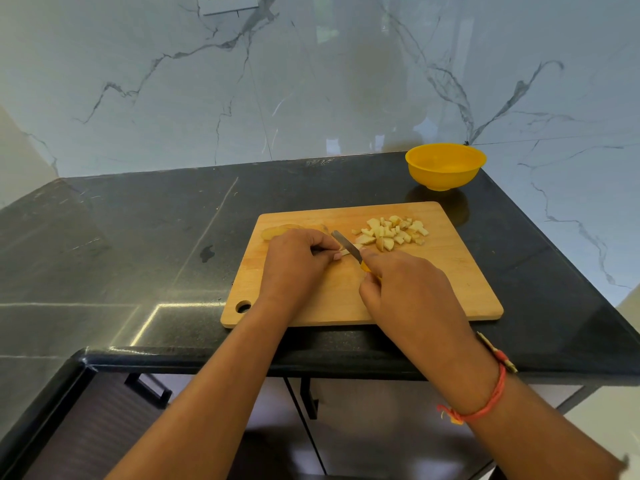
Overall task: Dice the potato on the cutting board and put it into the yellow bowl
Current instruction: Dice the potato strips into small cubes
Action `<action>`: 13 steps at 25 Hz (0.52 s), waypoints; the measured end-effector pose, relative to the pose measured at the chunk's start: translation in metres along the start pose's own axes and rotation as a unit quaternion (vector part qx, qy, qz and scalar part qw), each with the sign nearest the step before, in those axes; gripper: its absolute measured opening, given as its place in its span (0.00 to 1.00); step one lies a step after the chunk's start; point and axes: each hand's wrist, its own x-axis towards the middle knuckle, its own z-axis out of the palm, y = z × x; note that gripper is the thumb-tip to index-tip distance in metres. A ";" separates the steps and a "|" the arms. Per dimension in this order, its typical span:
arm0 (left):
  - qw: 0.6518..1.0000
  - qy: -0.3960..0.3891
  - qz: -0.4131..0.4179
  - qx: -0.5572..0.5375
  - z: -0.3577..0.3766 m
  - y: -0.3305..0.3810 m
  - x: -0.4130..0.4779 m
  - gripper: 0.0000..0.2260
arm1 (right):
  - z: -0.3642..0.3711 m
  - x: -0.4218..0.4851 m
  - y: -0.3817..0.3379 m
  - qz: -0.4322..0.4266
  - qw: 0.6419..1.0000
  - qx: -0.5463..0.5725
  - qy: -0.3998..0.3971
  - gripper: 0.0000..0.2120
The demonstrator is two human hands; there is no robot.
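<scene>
A wooden cutting board (450, 282) lies on the black counter. A pile of diced potato (393, 232) sits on its far right part. An uncut potato piece (277, 231) lies at the board's far left, partly hidden behind my left hand (294, 265). That hand's curled fingers pin a thin potato strip (344, 251) to the board. My right hand (405, 289) grips a yellow-handled knife (346, 244), its blade down against the strip beside my left fingertips. The yellow bowl (445, 166) stands beyond the board at the counter's back right, and looks empty.
The black counter (138, 237) stretches wide to the left of the board, with a small wet spot (207, 253). A marble wall rises right behind the bowl. The counter's front edge runs just below the board, with cabinet handles (149, 389) underneath.
</scene>
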 end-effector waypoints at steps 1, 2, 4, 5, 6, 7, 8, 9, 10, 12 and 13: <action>1.000 0.001 -0.001 -0.003 0.000 0.000 0.000 0.04 | -0.001 -0.001 0.001 0.002 1.000 0.001 0.000 0.20; 1.000 0.000 -0.003 -0.005 0.000 0.000 0.000 0.04 | -0.002 -0.002 0.003 0.006 1.000 0.001 -0.001 0.20; 1.000 -0.007 -0.007 -0.003 0.001 0.000 0.000 0.05 | -0.005 -0.004 0.006 0.014 1.000 0.002 -0.001 0.21; 1.000 -0.011 -0.008 0.000 0.001 0.000 0.000 0.06 | -0.007 -0.004 0.007 0.017 1.000 0.005 -0.001 0.21; 1.000 -0.013 -0.009 0.002 0.002 -0.001 0.000 0.06 | -0.008 -0.005 0.008 0.018 1.000 0.006 -0.002 0.21; 1.000 -0.016 -0.008 0.004 0.002 -0.001 0.000 0.07 | -0.008 -0.006 0.008 0.018 1.000 0.008 -0.004 0.21; 1.000 -0.017 -0.008 0.007 0.003 0.000 0.000 0.08 | -0.009 -0.008 0.008 0.019 1.000 0.009 -0.008 0.21; 1.000 -0.019 -0.007 0.012 0.003 0.000 0.000 0.08 | -0.009 -0.008 0.008 0.021 1.000 0.010 -0.011 0.21; 1.000 -0.019 -0.006 0.017 0.003 0.001 0.001 0.08 | -0.010 -0.009 0.009 0.024 1.000 0.011 -0.013 0.21; 0.999 -0.019 -0.002 0.029 0.004 0.001 0.001 0.07 | -0.010 -0.009 0.009 0.030 0.999 0.012 -0.010 0.21; 0.999 -0.018 0.000 0.033 0.005 0.001 0.001 0.06 | -0.010 -0.009 0.008 0.032 0.999 0.012 -0.004 0.21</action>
